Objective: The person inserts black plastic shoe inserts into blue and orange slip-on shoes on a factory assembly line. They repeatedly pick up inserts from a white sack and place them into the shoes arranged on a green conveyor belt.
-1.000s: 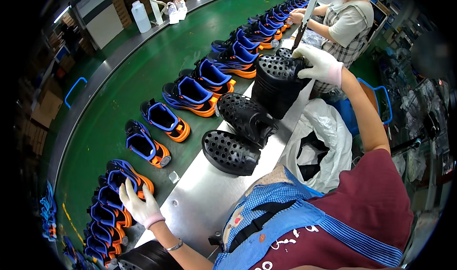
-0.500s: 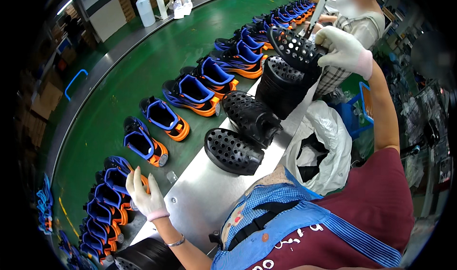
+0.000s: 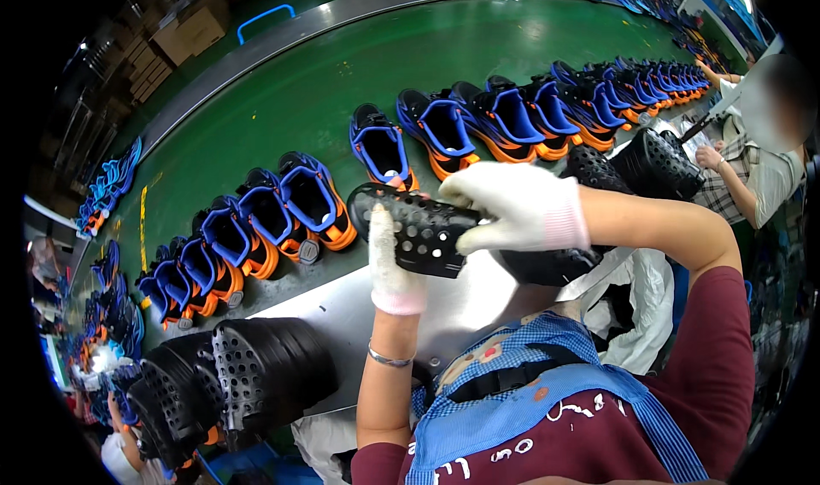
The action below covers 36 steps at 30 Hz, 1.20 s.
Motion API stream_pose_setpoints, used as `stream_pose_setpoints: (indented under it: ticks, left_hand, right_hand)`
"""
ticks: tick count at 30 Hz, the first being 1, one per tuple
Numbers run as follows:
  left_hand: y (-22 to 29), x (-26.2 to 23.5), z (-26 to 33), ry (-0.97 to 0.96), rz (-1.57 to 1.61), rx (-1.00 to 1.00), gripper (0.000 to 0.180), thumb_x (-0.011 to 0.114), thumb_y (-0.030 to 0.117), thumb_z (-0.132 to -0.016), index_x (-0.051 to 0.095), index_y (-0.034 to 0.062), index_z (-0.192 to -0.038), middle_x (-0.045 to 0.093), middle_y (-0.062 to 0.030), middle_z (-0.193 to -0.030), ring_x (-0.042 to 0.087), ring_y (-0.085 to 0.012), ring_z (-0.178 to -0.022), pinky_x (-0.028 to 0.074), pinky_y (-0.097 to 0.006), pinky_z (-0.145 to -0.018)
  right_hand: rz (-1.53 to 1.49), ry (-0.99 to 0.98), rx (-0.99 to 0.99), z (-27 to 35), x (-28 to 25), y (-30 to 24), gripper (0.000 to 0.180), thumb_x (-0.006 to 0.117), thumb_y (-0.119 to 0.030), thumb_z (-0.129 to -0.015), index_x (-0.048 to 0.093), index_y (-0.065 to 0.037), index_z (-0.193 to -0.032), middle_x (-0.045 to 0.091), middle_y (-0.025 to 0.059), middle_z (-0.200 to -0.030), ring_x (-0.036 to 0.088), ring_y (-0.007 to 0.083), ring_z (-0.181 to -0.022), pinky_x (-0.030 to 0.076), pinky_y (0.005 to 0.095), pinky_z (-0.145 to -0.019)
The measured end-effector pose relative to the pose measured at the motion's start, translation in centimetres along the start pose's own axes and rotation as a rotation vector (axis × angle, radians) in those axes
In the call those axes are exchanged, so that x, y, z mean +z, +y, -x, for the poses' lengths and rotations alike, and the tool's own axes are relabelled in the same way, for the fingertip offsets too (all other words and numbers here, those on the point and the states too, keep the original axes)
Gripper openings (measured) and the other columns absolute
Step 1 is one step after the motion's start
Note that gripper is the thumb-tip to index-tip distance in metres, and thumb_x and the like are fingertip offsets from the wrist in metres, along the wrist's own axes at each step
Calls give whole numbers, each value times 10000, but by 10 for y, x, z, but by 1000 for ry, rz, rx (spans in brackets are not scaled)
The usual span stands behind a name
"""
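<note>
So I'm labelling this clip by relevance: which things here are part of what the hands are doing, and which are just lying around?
In hand:
- left hand and right hand, both gloved
- black perforated sole held between them

Lying about:
- blue and orange shoes on the green conveyor
- stack of black soles, lower left
- white plastic bag
- co-worker's hand

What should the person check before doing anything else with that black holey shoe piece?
1. Left hand grips the black perforated piece: ok.
2. Right hand grips it too: ok.
3. Gloves on both hands: ok.
4. Piece held above the steel table, apart from the blue-and-orange shoes: ok.
5. Underside of the piece undamaged: cannot tell.
</note>
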<state>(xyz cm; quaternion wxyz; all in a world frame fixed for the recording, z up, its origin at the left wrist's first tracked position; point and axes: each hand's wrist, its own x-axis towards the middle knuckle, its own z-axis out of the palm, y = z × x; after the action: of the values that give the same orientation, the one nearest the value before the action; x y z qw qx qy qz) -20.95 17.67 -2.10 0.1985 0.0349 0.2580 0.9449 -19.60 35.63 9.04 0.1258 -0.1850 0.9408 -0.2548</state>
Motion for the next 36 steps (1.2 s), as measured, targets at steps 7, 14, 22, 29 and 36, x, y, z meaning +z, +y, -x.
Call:
stream_pose_setpoints:
  ticks: [7,14,22,29,36]
  left_hand:
    - [9,-33,-16,252,-85,170,420,550,403,-988,549,58,-1227,611,-69,-1168,617,-204,-1033,520,-366,-900]
    - [10,-83,-58,122,-1111,203,406,578,237,-931,576,-30,-1237,609,-151,-1179,613,-229,-988,490,-320,-904]
    - [-4,-81,-92,-8,-1980,346,231,578,48,-806,634,49,-1030,606,-126,-1052,578,-353,-1007,494,-437,-850]
    - [-35,-83,-86,8,-1925,485,240,643,135,-814,644,83,-1049,626,-84,-1062,613,-284,-962,537,-396,-800]
    - [-16,-57,-110,-36,-2034,-306,293,570,228,-890,673,69,-1114,644,-154,-1171,647,-340,-1029,522,-426,-862]
  right_hand:
    - [109,-150,53,-46,32,-5,449,656,-412,-844,585,9,-980,643,220,-856,655,390,-833,526,453,-748]
    - [372,-113,145,-80,-9,34,450,625,-442,-834,660,6,-817,625,227,-662,651,401,-687,529,455,-686]
    - [437,-312,227,-146,-28,63,545,597,-504,-785,718,20,-870,676,237,-794,673,368,-771,534,413,-734]
    - [673,-233,160,-165,8,57,406,591,-403,-822,750,-30,-851,705,214,-848,693,365,-811,551,426,-754]
    - [604,-232,240,-196,70,69,285,568,-282,-894,751,-76,-968,724,167,-985,702,316,-920,543,411,-814]
